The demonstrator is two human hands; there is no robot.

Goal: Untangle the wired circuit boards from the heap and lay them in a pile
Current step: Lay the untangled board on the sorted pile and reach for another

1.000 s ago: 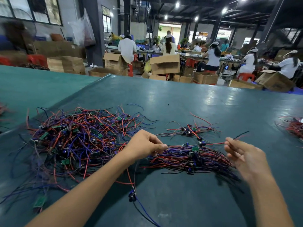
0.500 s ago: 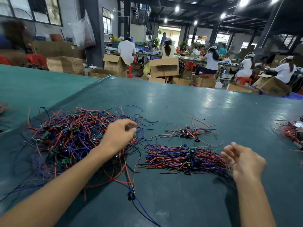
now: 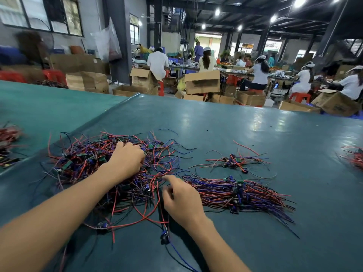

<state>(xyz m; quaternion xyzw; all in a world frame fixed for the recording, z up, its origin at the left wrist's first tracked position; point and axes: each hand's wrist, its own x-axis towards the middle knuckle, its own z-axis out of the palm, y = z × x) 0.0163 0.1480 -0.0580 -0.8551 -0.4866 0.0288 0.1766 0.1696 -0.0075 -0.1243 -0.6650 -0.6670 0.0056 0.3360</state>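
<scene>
Gripping wires in the heap (image 3: 84, 160) near the worktop's (image 3: 216, 124) left edge with the left hand (image 3: 127, 160), likely anchoring the tangle. Holding the right hand (image 3: 182, 195) curled at its fringe, blur hiding any pinch. Lying just right, the pile (image 3: 245, 193), wires parallel for stacking.

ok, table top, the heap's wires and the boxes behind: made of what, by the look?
The table top: probably teal vinyl or rubber sheet, semi-gloss; ceiling lights reflect in it. The heap's wires: likely plastic insulation, red, blue, black; they bend in loose loops. The boxes: brown cardboard, matte, flaps folded open.
</scene>
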